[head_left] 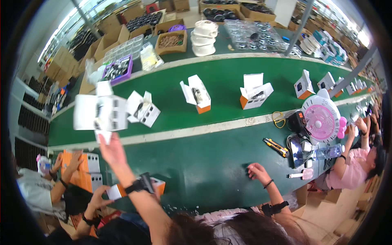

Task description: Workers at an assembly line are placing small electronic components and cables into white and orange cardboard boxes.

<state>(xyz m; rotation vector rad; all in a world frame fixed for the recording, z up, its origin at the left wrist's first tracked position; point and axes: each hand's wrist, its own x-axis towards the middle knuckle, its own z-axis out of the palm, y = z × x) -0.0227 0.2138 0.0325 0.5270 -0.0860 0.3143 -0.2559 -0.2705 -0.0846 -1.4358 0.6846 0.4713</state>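
White box [109,114] meets outstretched left hand [113,152]; right hand [258,173] loosely curled.

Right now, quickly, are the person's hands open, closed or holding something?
Left hand: closed on an open white cardboard box.
Right hand: open and empty, fingers loosely curled.

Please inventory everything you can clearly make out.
Belt: one, green, across middle
Small boxes: at least six, white, some orange, along belt
Cartons: several, orange and white, left
Fan: one, white and pink, right
Utility knife: one, yellow and black, right
Bottle: one, clear, right
Tray: one, purple, far left
Cardboard boxes: several, brown, background
Co-workers: several, mixed clothing, both sides
Left hand: one, bare, at open white box
Right hand: one, bare, right of centre
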